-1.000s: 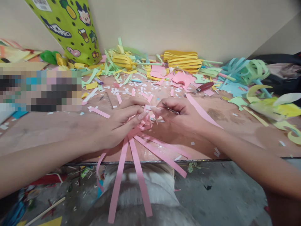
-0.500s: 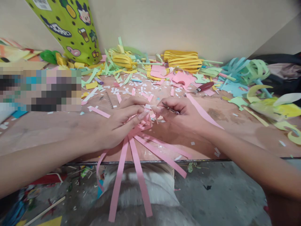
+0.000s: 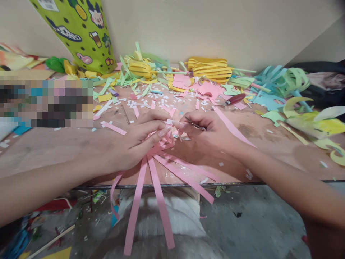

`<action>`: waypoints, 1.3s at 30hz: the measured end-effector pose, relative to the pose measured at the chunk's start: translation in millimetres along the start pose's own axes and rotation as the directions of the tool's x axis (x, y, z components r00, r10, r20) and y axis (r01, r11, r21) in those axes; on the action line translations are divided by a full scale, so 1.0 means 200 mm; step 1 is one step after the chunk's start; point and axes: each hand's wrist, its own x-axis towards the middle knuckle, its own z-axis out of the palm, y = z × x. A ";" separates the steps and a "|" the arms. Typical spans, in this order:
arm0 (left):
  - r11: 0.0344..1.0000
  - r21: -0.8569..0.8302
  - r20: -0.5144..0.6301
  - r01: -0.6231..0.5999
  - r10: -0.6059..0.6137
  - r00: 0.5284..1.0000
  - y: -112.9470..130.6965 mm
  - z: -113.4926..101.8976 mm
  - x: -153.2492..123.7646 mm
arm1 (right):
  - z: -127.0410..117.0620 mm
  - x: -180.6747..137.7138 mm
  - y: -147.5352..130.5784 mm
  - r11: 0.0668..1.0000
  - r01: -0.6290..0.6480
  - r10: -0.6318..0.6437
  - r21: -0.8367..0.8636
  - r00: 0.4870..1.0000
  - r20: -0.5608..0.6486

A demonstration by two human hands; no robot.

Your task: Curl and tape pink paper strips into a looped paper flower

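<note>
My left hand is closed, thumb and fingers pinching the end of a pink paper strip. A small white piece lies on that strip at the fingertips. My right hand is also closed, its thumb and forefinger meeting at the same spot. Tucked in the right fingers is a slim dark metal tool, its kind unclear. Below my hands, several pink paper strips fan out from a joined centre, some hanging over the table edge. The left palm hides part of the centre.
Small white paper bits litter the table. A red-handled tool, yellow slit-paper lanterns and pale green and blue paper curls lie toward the back. A green patterned bag stands against the wall.
</note>
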 end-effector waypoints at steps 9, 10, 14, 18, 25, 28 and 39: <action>0.999 0.021 -0.001 -0.033 0.033 0.999 -0.01 0.00 0.01 | 0.01 0.00 0.01 1.000 -0.005 0.005 0.017 1.000 0.005; 0.999 0.040 0.000 -0.025 0.025 1.000 0.00 -0.01 0.01 | 0.01 0.00 0.01 1.000 -0.005 0.005 0.025 1.000 0.003; 0.994 0.107 -0.007 0.015 -0.014 1.000 0.01 -0.01 0.02 | 0.02 0.00 0.01 0.999 -0.019 0.019 0.039 1.000 0.001; 0.994 0.110 -0.013 0.022 -0.020 1.000 0.02 -0.01 0.01 | 0.02 0.00 0.01 0.999 -0.014 0.014 0.044 1.000 -0.002; 0.997 0.075 0.015 0.027 -0.028 0.999 0.01 0.00 0.00 | 0.03 0.00 0.00 0.999 -0.044 0.045 0.028 0.998 -0.033; 0.999 0.034 0.024 0.038 -0.038 0.999 0.01 0.01 -0.01 | 0.04 0.00 -0.02 0.998 -0.069 0.070 0.014 0.996 -0.047; 0.990 0.138 0.107 -0.039 0.025 0.994 0.02 -0.01 0.03 | 0.03 0.00 -0.02 0.997 -0.073 0.073 0.015 0.996 -0.045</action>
